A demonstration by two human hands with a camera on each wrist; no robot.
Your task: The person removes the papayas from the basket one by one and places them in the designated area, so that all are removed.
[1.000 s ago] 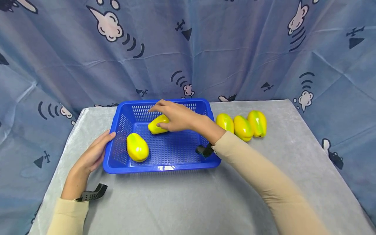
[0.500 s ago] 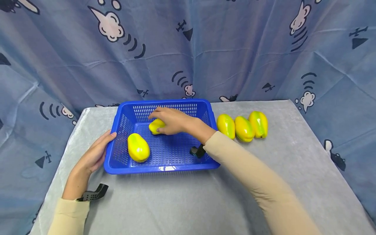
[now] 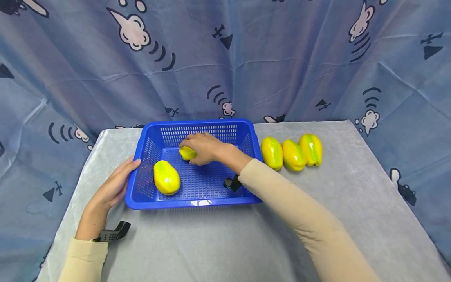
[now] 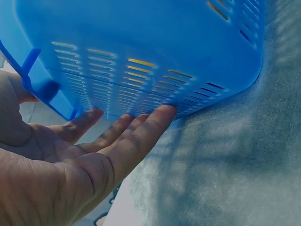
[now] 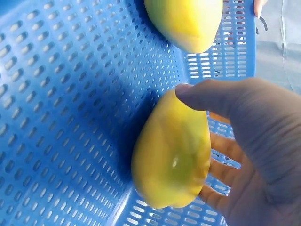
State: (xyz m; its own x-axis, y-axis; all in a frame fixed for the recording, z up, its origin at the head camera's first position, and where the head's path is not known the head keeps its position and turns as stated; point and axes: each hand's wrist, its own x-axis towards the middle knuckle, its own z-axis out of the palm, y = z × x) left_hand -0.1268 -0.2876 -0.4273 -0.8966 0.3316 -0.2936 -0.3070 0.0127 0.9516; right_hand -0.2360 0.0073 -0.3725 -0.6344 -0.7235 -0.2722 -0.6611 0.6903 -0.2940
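Note:
A blue basket has two yellow-green fruits in it. My right hand is round the rear fruit, which lies on the basket floor. The right wrist view shows the thumb of this hand on one side of that fruit, its fingers along the other. The front-left fruit lies untouched. My left hand holds the basket's left side, thumb at the rim; in the left wrist view, the fingers of this hand lie against the outer wall of the basket.
Three more yellow-green fruits, a left one, a middle one and a right one, lie side by side right of the basket. A grey cloth covers the table. Behind it hangs a blue patterned curtain.
My right hand has come down over the rear fruit and closed round it, covering more of it. My left hand has stayed at the basket's side.

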